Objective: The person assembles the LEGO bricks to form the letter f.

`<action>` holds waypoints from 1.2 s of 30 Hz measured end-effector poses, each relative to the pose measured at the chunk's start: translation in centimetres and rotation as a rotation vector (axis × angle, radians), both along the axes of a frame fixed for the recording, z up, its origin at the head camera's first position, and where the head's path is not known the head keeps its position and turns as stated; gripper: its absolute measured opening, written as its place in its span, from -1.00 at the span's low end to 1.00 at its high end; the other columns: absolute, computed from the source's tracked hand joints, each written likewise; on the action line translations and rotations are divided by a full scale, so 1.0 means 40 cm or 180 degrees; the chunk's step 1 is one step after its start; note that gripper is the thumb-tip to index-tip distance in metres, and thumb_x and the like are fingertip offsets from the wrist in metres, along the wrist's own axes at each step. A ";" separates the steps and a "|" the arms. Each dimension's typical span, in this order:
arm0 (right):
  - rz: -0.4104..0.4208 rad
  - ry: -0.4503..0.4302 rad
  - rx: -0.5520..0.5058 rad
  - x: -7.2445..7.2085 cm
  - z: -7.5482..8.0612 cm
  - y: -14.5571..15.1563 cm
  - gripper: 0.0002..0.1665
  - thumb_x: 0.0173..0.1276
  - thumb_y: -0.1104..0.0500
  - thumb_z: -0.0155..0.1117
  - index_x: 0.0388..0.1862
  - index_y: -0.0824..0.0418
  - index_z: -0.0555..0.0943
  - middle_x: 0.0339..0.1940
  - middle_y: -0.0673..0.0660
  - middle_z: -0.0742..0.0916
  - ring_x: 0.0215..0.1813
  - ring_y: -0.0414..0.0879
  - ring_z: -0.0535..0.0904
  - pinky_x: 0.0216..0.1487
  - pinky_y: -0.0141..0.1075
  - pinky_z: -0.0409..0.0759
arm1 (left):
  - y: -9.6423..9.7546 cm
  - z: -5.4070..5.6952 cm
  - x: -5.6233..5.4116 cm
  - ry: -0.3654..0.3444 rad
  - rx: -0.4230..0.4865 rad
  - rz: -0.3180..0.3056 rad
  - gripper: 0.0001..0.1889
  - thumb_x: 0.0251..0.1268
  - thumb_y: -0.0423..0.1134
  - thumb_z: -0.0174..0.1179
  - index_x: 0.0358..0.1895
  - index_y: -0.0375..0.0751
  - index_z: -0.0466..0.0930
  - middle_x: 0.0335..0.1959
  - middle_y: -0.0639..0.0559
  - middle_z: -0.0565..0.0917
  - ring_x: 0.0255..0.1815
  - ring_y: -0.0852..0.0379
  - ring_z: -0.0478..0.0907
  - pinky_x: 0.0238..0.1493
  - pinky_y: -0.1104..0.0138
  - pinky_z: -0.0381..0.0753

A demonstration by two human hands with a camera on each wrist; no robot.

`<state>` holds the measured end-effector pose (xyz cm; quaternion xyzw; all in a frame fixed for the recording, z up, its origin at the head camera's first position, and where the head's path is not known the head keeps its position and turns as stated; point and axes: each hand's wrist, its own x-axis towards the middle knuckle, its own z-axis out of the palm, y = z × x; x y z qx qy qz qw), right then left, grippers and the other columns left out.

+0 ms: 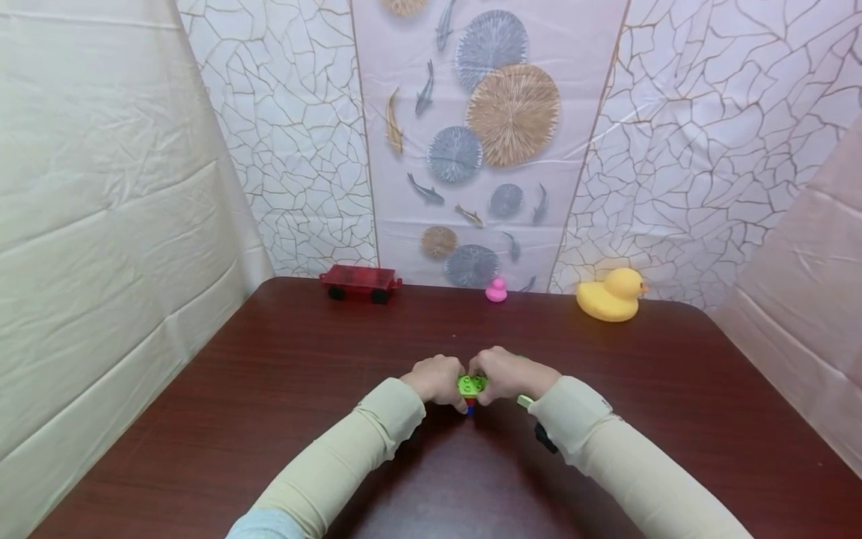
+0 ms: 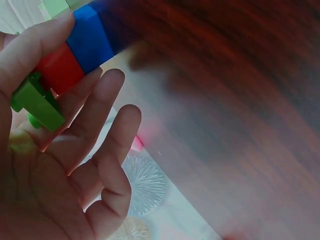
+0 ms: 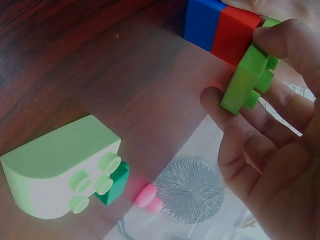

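Observation:
A small stack of toy building bricks stands upright between both hands near the table's middle. Its top is a bright green brick [image 1: 472,385] with studs, over a red brick [image 2: 62,68] and a blue brick [image 2: 90,39] lowest. My left hand [image 1: 438,379] pinches the red and blue bricks, its thumb across them and its other fingers spread. From the other side my right hand [image 1: 503,372] grips the green brick, thumb on its edge and fingers behind. Beside the right wrist lies a pale green rounded brick [image 3: 60,167], with a dark green brick [image 3: 117,184] beyond it.
Along the table's [image 1: 269,359] far edge stand a red toy wagon [image 1: 360,280], a small pink duck [image 1: 496,290] and a larger yellow duck [image 1: 611,296]. A dark block [image 1: 545,438] is partly hidden by the right sleeve. Patterned cloth hangs behind the table.

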<state>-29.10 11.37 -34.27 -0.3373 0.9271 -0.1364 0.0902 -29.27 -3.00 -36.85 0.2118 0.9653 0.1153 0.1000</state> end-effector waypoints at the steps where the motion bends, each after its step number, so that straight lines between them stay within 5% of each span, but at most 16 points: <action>1: -0.0008 -0.0018 0.0018 0.000 0.002 -0.001 -0.78 -0.15 0.27 0.38 -0.43 0.22 0.60 -0.55 -0.06 0.56 -0.50 -0.19 0.41 -0.48 -0.37 0.42 | 0.000 0.000 0.001 0.0003 0.0004 0.0003 -0.71 -0.27 -0.02 0.40 -0.57 -0.02 0.47 -0.63 0.14 0.45 -0.60 0.20 0.34 -0.58 0.33 0.30; 12: -0.0002 -0.0014 0.0251 0.000 0.011 -0.004 -0.82 -0.17 0.27 0.41 -0.51 0.19 0.60 -0.60 -0.07 0.56 -0.54 -0.19 0.40 -0.52 -0.39 0.41 | 0.001 0.003 0.005 0.0047 -0.0038 -0.0022 -0.71 -0.28 -0.01 0.40 -0.60 -0.01 0.47 -0.65 0.15 0.46 -0.61 0.20 0.35 -0.59 0.32 0.30; 20: -0.0153 -0.0107 0.0116 -0.001 0.011 -0.024 -0.79 -0.19 0.31 0.44 -0.50 0.20 0.61 -0.58 -0.04 0.58 -0.55 -0.18 0.44 -0.52 -0.37 0.44 | -0.011 0.003 0.005 0.0074 -0.0045 0.0049 -0.69 -0.30 0.02 0.40 -0.56 0.00 0.48 -0.64 0.16 0.45 -0.58 0.20 0.36 -0.58 0.32 0.32; 28: -0.0197 -0.0240 -0.0003 -0.006 0.011 -0.031 -0.79 -0.20 0.35 0.43 -0.51 0.24 0.60 -0.58 0.01 0.59 -0.59 -0.17 0.45 -0.55 -0.35 0.45 | -0.021 0.036 0.011 0.0137 0.0169 -0.0123 -0.74 -0.20 0.03 0.35 -0.57 0.00 0.52 -0.67 0.17 0.47 -0.60 0.21 0.36 -0.59 0.34 0.35; 36: -0.0060 -0.0286 0.0001 -0.001 0.020 -0.002 -0.83 -0.15 0.30 0.42 -0.50 0.26 0.63 -0.59 -0.04 0.59 -0.55 -0.17 0.44 -0.52 -0.35 0.45 | -0.001 0.048 0.011 0.0080 0.0041 -0.0175 -0.76 -0.18 0.02 0.35 -0.50 0.01 0.57 -0.64 0.19 0.48 -0.57 0.22 0.37 -0.57 0.33 0.34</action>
